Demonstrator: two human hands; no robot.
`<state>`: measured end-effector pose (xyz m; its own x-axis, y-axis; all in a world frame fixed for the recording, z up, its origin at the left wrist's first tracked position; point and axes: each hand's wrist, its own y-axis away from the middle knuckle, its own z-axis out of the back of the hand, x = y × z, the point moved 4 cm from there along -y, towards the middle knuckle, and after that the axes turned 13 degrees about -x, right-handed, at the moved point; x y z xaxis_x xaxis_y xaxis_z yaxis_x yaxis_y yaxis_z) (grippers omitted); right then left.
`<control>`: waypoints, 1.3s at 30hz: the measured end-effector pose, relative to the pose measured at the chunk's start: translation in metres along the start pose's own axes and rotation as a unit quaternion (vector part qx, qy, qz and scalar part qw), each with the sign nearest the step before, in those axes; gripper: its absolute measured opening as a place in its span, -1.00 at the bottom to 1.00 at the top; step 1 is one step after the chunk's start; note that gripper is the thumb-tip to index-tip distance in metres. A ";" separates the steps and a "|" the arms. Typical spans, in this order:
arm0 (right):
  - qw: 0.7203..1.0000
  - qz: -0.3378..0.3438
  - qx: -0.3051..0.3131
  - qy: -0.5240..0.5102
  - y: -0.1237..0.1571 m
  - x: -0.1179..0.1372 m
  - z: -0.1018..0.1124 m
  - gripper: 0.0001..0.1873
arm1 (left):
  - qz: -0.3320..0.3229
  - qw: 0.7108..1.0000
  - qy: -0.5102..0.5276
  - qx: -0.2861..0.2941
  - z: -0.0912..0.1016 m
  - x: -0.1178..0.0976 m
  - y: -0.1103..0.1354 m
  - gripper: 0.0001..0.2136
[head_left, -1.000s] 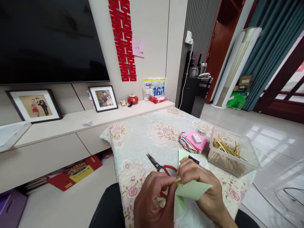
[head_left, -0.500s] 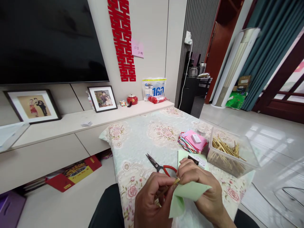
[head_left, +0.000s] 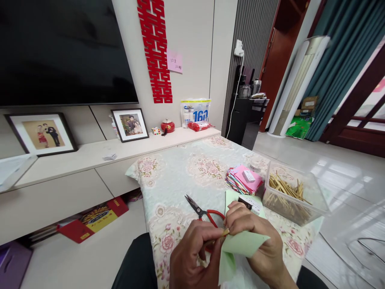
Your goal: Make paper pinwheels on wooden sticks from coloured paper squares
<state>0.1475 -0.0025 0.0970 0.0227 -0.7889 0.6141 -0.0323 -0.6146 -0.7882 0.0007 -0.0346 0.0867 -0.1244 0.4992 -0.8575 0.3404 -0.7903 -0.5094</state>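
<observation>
My left hand (head_left: 195, 253) pinches a thin straw-coloured stick (head_left: 225, 232), whose tip pokes out between thumb and forefinger. Opposite it, my right hand (head_left: 255, 237) has its fingertips pressed at the stick's end and grips a light green paper sheet (head_left: 243, 244). The sheet is folded over and hangs below the fingers, partly hidden by both hands. Just beyond the hands lie scissors (head_left: 200, 210) with red handles, their dark blades pointing away to the left. Another light green sheet (head_left: 230, 196) rests behind my right hand, with a small black and white item (head_left: 251, 204) on it.
At the right of the table stands a clear plastic box (head_left: 294, 190) of straw-coloured sticks. Beside it is a stack of coloured paper (head_left: 237, 180) topped by a small white box (head_left: 248, 176). A flowered tablecloth (head_left: 177, 172) covers the table; a low cabinet (head_left: 90, 164) runs behind.
The green sheet has shifted slightly to the right with my right hand. Both hands keep their hold close together; the scissors and box stay in place.
</observation>
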 end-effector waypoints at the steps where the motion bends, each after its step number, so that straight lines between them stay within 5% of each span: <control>1: 1.000 0.000 -0.002 -0.001 0.000 0.000 0.000 -0.91 | -0.003 1.000 0.001 -0.002 0.000 0.000 0.000 -0.91; 7: 1.000 0.005 -0.003 -0.002 -0.001 0.002 0.000 -0.90 | 0.022 1.000 0.019 -0.005 -0.002 0.001 0.002 -0.94; 15: 1.000 0.002 0.027 -0.005 0.000 0.000 -0.001 -0.91 | 0.290 0.943 0.165 0.015 -0.008 0.009 0.000 -0.79; 20: 0.999 -0.025 0.042 -0.021 0.003 -0.006 -0.001 -0.92 | 0.356 0.913 0.195 0.022 -0.008 0.011 0.000 -0.74; 32: 0.998 -0.038 0.045 -0.003 0.002 -0.010 -0.002 -0.83 | 0.349 0.926 0.140 0.026 -0.006 0.020 -0.001 -0.77; 39: 0.998 -0.038 0.035 0.023 0.003 -0.007 -0.002 -0.84 | 0.244 0.962 0.125 -0.010 -0.007 0.017 -0.001 -0.84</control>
<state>0.1450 0.0014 0.0907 -0.0245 -0.7400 0.6722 0.0379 -0.6726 -0.7390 0.0043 -0.0231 0.0734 0.2812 0.1431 -0.9489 0.3202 -0.9461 -0.0478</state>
